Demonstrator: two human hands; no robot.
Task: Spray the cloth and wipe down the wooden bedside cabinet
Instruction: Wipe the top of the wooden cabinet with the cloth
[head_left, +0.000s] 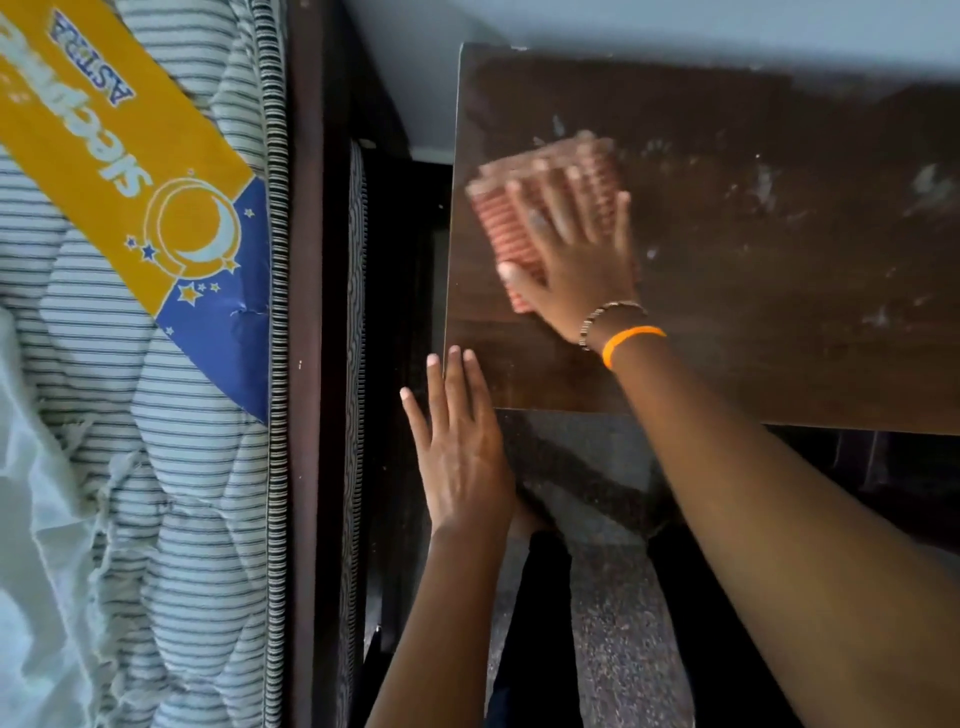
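Right hand (574, 249) spread flat on the cloth (545, 192) near the cabinet (779, 291) top's left edge, blurred, left hand (460, 441) open, fingertips touching the front-left corner, bare dusty wood to the right, mattress (156, 364) beside.

The cloth (545, 202) is pinkish red with fine pale stripes, blurred. The wooden bedside cabinet (779, 270) has a dark brown top, smeared here and there with whitish grey marks. On the right wrist sit an orange band (631, 343) and a beaded bracelet (610, 314) in dark and pale beads. The mattress (171, 415) is white with thin dark stripes, and its edge piping is black and white. Across it runs a yellow label (119, 156) with white lettering, ending in a blue corner that carries a white crescent moon and yellow stars. The bed frame (306, 364) is dark brown. The floor (613, 623) is speckled grey and black. The wall (675, 26) is pale grey-blue.
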